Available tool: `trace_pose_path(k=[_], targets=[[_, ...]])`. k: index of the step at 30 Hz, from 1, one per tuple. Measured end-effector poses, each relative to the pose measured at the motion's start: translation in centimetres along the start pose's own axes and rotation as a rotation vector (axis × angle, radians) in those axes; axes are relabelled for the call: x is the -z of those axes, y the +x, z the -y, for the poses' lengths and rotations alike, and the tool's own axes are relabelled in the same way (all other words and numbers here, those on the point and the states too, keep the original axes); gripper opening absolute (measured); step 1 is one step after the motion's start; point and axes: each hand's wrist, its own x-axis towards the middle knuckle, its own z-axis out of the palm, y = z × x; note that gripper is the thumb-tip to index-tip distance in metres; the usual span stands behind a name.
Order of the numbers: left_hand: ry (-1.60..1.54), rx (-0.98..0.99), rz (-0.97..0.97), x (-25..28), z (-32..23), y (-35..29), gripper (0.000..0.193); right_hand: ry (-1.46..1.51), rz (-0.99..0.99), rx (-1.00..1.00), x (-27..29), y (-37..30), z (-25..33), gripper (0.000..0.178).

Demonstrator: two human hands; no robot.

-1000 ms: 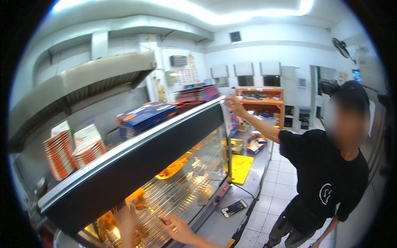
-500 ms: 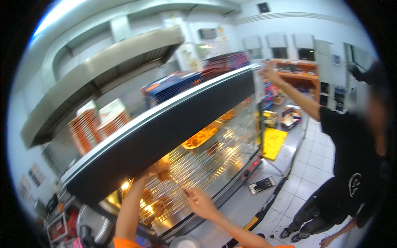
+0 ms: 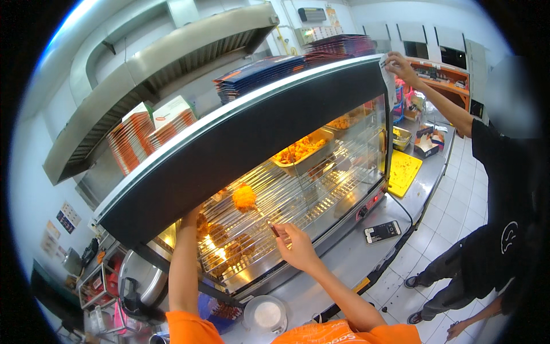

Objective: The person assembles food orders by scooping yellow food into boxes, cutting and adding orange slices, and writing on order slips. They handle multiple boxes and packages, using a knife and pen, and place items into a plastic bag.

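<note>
A glass-fronted warming cabinet (image 3: 246, 137) with a black upper panel stands before me. My left arm reaches in under the panel; my left hand (image 3: 190, 221) is mostly hidden there, beside brown fried pieces (image 3: 232, 252) on the wire rack. My right hand (image 3: 296, 247) is closed around the dark handle of a thin metal utensil (image 3: 274, 230), whose exact kind does not show. It points toward a bright orange crumbed piece (image 3: 244, 198) above the rack; contact between them is unclear. Deeper inside, a metal tray (image 3: 298, 166) holds small orange fried pieces.
Stacked flat boxes (image 3: 258, 77) and white-and-orange cartons (image 3: 130, 137) top the cabinet. At right, a person in black (image 3: 498, 183) touches paper at its corner. A phone (image 3: 382, 231), yellow board (image 3: 404, 172) and white tub (image 3: 266, 315) sit on the steel counter.
My view has shifted. My left hand has gone deeper behind the panel's edge, and the bright orange piece now shows above the rack. My right hand still holds the utensil.
</note>
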Motion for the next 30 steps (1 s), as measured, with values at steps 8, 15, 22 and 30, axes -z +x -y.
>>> trace_pose_path(k=[8,15,22,30], targets=[[-0.505,-0.015,-0.348,1.7,1.8,-10.7,0.045,0.081,0.013,-0.069,0.3,0.8,-0.4,0.022],[-0.636,0.016,-0.346,-0.2,3.9,-25.0,0.049,0.285,0.304,-0.173,-2.9,0.0,-0.7,0.024],[-0.845,0.073,-0.413,-0.4,6.9,-29.7,0.048,0.412,0.559,-0.109,-11.7,-4.0,-0.9,0.025],[-0.950,0.335,-0.247,-5.5,5.9,-28.6,0.035,0.481,0.601,-0.371,-7.9,-7.9,-4.9,0.030]])
